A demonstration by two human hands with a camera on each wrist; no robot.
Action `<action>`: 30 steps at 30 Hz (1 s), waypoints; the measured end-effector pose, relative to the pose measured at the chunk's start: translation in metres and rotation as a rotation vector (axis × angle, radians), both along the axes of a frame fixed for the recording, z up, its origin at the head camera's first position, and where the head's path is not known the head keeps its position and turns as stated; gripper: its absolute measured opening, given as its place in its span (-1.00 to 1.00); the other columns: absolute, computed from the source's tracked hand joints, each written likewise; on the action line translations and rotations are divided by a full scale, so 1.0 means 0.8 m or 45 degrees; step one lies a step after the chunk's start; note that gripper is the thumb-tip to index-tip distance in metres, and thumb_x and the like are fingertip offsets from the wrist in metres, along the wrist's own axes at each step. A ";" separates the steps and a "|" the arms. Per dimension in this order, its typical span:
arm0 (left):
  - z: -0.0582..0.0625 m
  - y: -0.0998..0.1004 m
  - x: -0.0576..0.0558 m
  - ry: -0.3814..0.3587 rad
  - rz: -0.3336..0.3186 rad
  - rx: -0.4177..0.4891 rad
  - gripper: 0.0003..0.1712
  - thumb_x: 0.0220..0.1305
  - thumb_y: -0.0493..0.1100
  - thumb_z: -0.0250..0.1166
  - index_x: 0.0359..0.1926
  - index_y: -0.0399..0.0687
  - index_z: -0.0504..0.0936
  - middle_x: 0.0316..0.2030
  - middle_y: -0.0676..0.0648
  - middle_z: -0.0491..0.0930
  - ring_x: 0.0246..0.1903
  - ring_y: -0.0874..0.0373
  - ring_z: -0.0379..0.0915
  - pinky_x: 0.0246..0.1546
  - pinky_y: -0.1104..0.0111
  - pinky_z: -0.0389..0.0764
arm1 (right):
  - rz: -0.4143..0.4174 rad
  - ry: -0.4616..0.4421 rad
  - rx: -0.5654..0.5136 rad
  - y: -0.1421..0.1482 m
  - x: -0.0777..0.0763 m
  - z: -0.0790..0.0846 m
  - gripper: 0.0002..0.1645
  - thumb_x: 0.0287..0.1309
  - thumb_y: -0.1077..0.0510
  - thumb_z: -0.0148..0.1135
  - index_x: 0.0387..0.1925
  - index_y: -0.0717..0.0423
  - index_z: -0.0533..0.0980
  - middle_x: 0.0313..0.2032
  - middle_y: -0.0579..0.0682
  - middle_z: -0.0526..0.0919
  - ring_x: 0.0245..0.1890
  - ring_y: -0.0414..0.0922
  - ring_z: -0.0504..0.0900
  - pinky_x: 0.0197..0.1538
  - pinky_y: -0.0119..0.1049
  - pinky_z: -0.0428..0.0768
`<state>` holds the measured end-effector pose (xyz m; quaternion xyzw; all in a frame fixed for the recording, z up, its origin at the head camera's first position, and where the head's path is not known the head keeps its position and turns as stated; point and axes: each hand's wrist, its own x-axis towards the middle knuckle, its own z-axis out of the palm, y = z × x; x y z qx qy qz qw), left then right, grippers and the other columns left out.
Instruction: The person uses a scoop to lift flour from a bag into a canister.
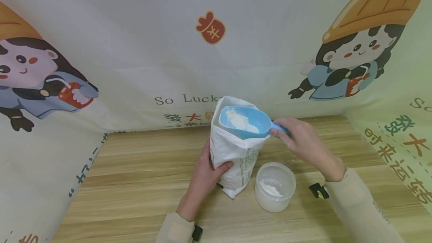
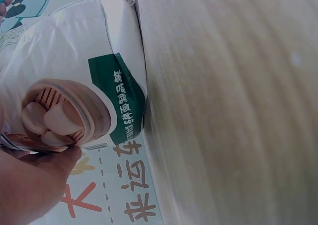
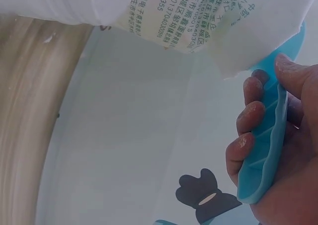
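Curls the fingers (image 3: 251, 116) of the right hand (image 1: 302, 138) round the handle (image 3: 263, 150) of a blue scoop (image 1: 260, 117), with the thumb laid along it near the bowl; reveals in the right wrist view a ridged hollow in that handle and white dust on the fingertips, neither discernible from the head; clasps a white bag (image 1: 233, 155) with the left hand (image 1: 205, 171), with the thumb across the near face in the head view and the other fingers mostly hidden behind the side; cannot tell whether spread or pressed together there.

Holds the scoop's bowl at the bag's open mouth; shows only from the head the white powder (image 1: 239, 121) heaped in that bowl; shows plainly only from the left wrist a printed bamboo steamer (image 2: 99, 115) of pale buns, beside a green panel (image 2: 121, 101) with white characters; shows from the right wrist dense lines of small text on another face, just tiny from the head.

Stands, in the head view alone, a translucent tub (image 1: 274, 202) just right of the bag on the wooden table (image 1: 141, 168), with more powder (image 1: 270, 188) inside; hangs beyond everything a pale backdrop (image 1: 152, 48) with cartoon figures, lettered "So Lucky".
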<state>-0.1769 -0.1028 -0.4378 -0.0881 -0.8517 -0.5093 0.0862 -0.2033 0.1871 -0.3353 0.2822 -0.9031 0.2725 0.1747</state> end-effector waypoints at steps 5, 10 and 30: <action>-0.001 0.001 0.000 0.006 -0.001 0.002 0.13 0.20 0.09 0.56 0.62 0.06 0.08 0.41 -0.18 0.41 0.36 -0.16 0.36 0.36 -0.12 0.38 | -0.005 0.016 0.002 0.002 0.002 0.003 -0.78 0.38 0.20 0.33 -0.06 0.28 0.65 -0.13 0.15 0.75 -0.15 0.10 0.70 -0.05 0.12 0.68; -0.002 0.001 0.000 0.010 0.000 0.009 0.12 0.20 0.09 0.55 0.61 0.05 0.10 0.41 -0.19 0.41 0.36 -0.16 0.37 0.35 -0.13 0.38 | 0.002 0.069 -0.012 0.007 0.004 0.007 -0.78 0.36 0.24 0.33 -0.05 0.30 0.65 -0.16 0.17 0.75 -0.17 0.11 0.72 -0.08 0.12 0.69; -0.001 0.001 0.000 0.021 -0.003 -0.010 0.14 0.21 0.11 0.54 0.62 0.04 0.07 0.45 -0.21 0.36 0.39 -0.19 0.32 0.38 -0.13 0.35 | -0.071 0.235 0.017 0.054 0.028 0.031 -0.80 0.28 0.28 0.40 -0.08 0.22 0.66 -0.22 0.06 0.73 -0.30 -0.03 0.66 -0.24 0.02 0.65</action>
